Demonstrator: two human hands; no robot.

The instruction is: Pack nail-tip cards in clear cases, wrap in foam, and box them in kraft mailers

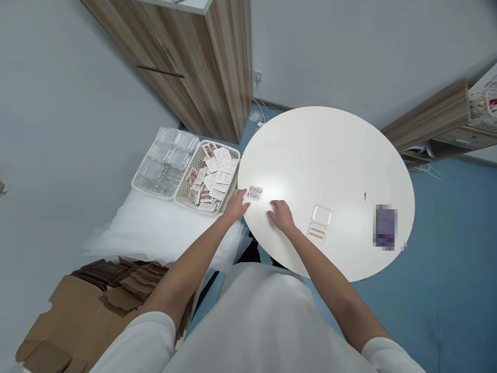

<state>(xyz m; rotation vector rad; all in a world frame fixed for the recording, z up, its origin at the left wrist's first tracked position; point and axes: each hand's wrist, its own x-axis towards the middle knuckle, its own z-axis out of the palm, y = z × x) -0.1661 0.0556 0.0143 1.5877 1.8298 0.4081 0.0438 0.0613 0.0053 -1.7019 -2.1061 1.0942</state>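
Note:
A small clear pack (254, 193) with two rows of shiny pinkish oval pieces, which look like false nails, lies flat near the left edge of the round white table (330, 150). Just left of it is my left hand (235, 206), thumb and forefinger apart, with a fingertip close to the pack; whether it touches I cannot tell. My right hand (283, 215) hovers over or rests on the tabletop to the right of the pack, fingers apart and holding nothing. Further right, an opened clear plastic box (321, 214) has two thin tan strips (317, 231) in its lower half.
Left of the table, a white basket (180, 199) holds several cards and nail packs. Beside it, another tray (135, 185) holds clear plastic boxes (166, 155). White foam sheets (155, 223) and flattened cardboard (89, 316) lie below. A blurred purple item (385, 227) is at the table's right.

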